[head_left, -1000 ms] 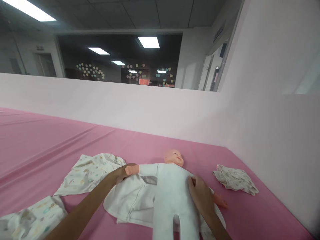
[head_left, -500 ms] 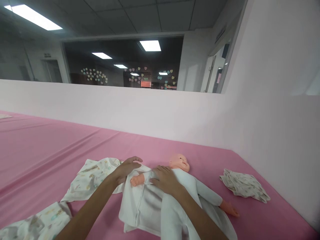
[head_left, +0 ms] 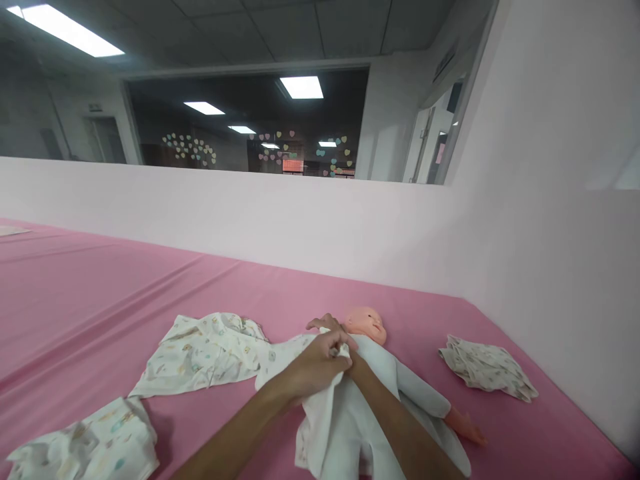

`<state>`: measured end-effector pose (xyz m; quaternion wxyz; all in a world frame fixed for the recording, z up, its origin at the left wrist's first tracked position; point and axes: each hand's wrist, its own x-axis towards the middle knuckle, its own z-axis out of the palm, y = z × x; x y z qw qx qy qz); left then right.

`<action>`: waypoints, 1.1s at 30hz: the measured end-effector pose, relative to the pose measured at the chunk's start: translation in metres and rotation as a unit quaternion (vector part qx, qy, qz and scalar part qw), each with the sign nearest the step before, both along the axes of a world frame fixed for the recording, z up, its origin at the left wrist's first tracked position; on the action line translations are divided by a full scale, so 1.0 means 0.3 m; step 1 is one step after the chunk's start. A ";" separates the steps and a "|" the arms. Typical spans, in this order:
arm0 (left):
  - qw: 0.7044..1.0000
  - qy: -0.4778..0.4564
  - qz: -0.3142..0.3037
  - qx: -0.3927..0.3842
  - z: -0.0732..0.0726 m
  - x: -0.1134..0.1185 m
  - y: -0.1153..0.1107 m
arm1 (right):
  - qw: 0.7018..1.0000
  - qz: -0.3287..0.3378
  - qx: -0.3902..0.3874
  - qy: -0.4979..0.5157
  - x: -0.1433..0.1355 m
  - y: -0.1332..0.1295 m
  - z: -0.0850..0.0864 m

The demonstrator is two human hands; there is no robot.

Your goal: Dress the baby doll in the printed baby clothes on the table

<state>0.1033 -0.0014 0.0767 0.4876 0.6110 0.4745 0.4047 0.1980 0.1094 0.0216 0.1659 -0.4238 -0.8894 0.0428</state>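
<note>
A baby doll (head_left: 367, 324) lies on its back on the pink sheet, dressed in white, its head away from me and one arm stretched to the right. My left hand (head_left: 320, 363) pinches the edge of a white garment (head_left: 317, 427) over the doll's chest. Just behind it, near the doll's neck and shoulder, is my right hand (head_left: 327, 325), partly covered by cloth and my left hand; its visible fingers are spread. The doll's other arm is hidden under the cloth and hands.
Printed baby clothes (head_left: 205, 353) lie spread at the left, with another printed piece (head_left: 95, 443) nearer me. A folded printed cloth (head_left: 487, 368) rests at the right. The pink sheet (head_left: 100, 287) meets a white wall (head_left: 280, 220) below a window.
My left hand has moved right, bringing the garment's left side over the doll's arm and chest. My right hand has shifted slightly up toward the doll's neck. The doll's near-left hand is now covered.
</note>
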 end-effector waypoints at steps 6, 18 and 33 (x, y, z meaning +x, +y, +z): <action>0.988 0.074 -0.085 -0.110 -0.126 -0.047 -0.050 | 0.997 -0.048 0.029 -0.054 0.060 0.042 0.049; 0.996 -0.029 0.006 -0.088 -0.266 -0.147 -0.133 | 0.996 -0.048 0.027 -0.067 0.077 -0.026 0.035; 0.934 0.327 -0.065 0.130 -0.059 0.119 -0.049 | 0.919 -0.341 -0.109 0.164 0.844 -0.396 -0.243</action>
